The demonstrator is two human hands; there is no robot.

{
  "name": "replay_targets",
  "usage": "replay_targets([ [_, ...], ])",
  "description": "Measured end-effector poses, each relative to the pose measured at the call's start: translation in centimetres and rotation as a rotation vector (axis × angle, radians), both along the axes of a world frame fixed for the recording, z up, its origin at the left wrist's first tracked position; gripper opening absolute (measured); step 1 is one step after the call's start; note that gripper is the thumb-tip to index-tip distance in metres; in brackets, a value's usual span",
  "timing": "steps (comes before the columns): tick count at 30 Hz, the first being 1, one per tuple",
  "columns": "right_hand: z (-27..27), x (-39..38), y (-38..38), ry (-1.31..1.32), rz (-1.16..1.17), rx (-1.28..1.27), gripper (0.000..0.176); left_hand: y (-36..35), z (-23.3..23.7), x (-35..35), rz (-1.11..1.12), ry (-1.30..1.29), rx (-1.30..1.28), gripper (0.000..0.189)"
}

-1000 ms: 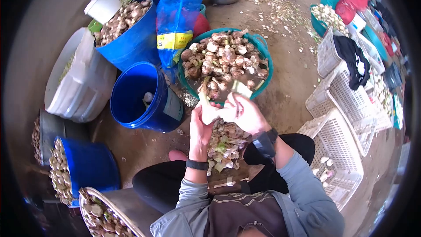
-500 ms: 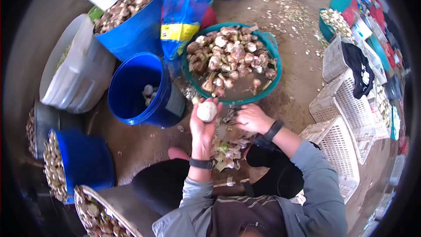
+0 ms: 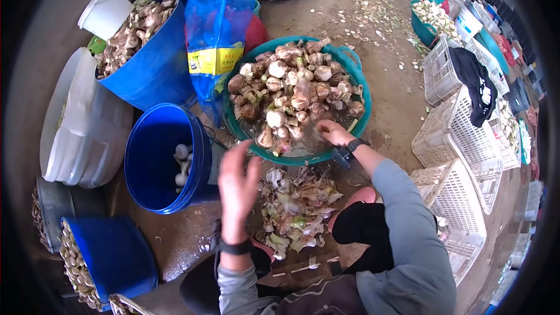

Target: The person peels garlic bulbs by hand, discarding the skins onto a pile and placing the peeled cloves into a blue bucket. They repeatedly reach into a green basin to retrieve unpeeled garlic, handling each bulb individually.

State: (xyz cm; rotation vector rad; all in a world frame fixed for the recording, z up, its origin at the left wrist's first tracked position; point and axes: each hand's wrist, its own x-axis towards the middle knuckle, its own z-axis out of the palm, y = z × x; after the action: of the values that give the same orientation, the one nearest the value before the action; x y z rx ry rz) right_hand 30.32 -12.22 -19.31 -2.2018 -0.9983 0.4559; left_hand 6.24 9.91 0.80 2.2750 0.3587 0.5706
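Dirt floor (image 3: pixel 396 102), peelings (image 3: pixel 294 204) at centre. My left hand (image 3: pixel 236 178): grip spread, empty. Right hand (image 3: pixel 332 132) in tub (image 3: pixel 360 96), grip unclear.

Single view, from a camera worn on the person's head. It faces forward and steeply down onto the ground before the seated person. The wide lens bends the scene and leaves a dark round border. The wearer's chest and sleeves enter the frame at 6 o'clock, closest to the lens. The left hand (image 3: pixel 236 184) lies just below centre and the right hand (image 3: pixel 332 133) just right of centre, both at arm's reach. The teal basin (image 3: pixel 360 96) sits toward 12 o'clock, the blue bucket (image 3: pixel 140 163) at 9 o'clock and the white crates (image 3: pixel 461 134) at 3 o'clock. Farther ground recedes toward 1 o'clock.
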Motion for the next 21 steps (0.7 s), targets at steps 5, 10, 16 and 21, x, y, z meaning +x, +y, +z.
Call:
replay_targets([
  [5, 13.3, -8.7, 4.7, 1.053, -0.01, 0.455, 0.035, -5.8, -4.7, 2.4, -0.038, 0.098, 0.019, 0.064],
  [10, 20.6, -13.0, 4.3, 0.448, 0.055, 0.362, 0.028, -7.6, -0.7, 0.4, 0.068, -0.067, 0.212, 0.062],
  [16, 21.5, -16.8, 1.6, 0.128, 0.07, 0.355, 0.023, -10.3, 1.2, -3.2, 0.047, -0.157, 0.358, 0.063],
  [21, 23.4, -19.2, -1.8, 0.552, 0.029, 0.519, 0.023, -10.3, -0.1, -5.0, -0.448, -0.118, -1.038, 0.055],
])
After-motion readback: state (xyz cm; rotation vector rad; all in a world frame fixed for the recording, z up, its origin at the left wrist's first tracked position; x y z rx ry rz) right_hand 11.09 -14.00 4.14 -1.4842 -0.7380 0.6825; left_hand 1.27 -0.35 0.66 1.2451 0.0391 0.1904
